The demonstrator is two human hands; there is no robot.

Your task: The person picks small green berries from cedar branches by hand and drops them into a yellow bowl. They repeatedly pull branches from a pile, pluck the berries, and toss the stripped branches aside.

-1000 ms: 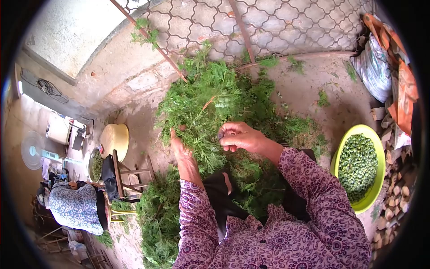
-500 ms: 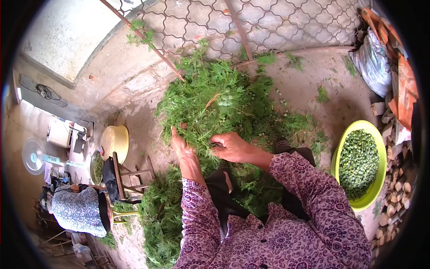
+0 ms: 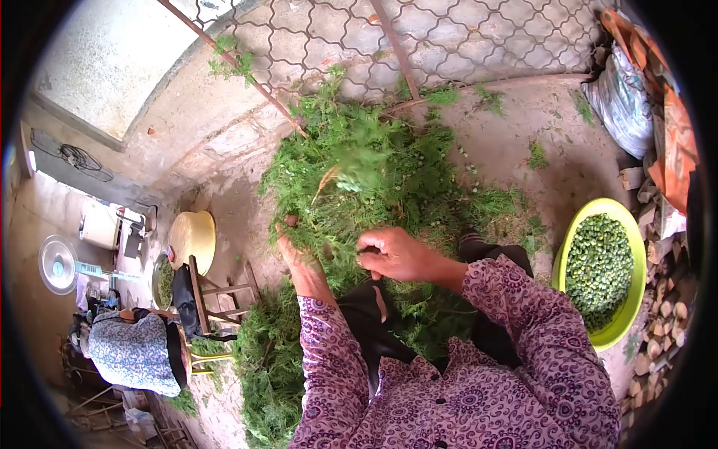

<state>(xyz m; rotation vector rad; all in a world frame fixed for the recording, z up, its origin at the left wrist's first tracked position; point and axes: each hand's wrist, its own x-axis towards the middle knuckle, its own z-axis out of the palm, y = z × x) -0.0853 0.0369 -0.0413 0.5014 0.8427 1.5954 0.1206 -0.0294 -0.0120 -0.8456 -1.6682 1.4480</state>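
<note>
Compared with half a second earlier, the right hand [image 3: 395, 254] sits slightly lower and nearer the body, and the sprig [image 3: 340, 176] lifted by the left hand [image 3: 295, 251] now shows a pale brown stem tilted toward the upper left. The left hand is buried to the fingers in feathery, scale-leaved green foliage [image 3: 374, 172], curled around a bunch of it. The right hand is closed in a loose fist on the foliage at its near edge; what lies between its fingertips cannot be told. Both sleeves [image 3: 523, 352] are purple cloth with a pale swirling print.

The foliage forms a broad, soft heap on a rough, dusty concrete floor [image 3: 523, 150], with more of it spilling down at the person's left [image 3: 265, 359]. A round yellow-green plastic basin [image 3: 632, 247], well apart to the right, holds small rounded green cones [image 3: 598, 273]. Beside it lie stacked split firewood [image 3: 666, 314] and a grey sack [image 3: 621, 105]. A metal mesh gate [image 3: 419, 37] with wavy links backs the heap. At the left stand a wooden stool [image 3: 217, 288], a pale round bowl [image 3: 191, 236], a fan [image 3: 58, 263], and another person in blue patterned cloth [image 3: 131, 352]
</note>
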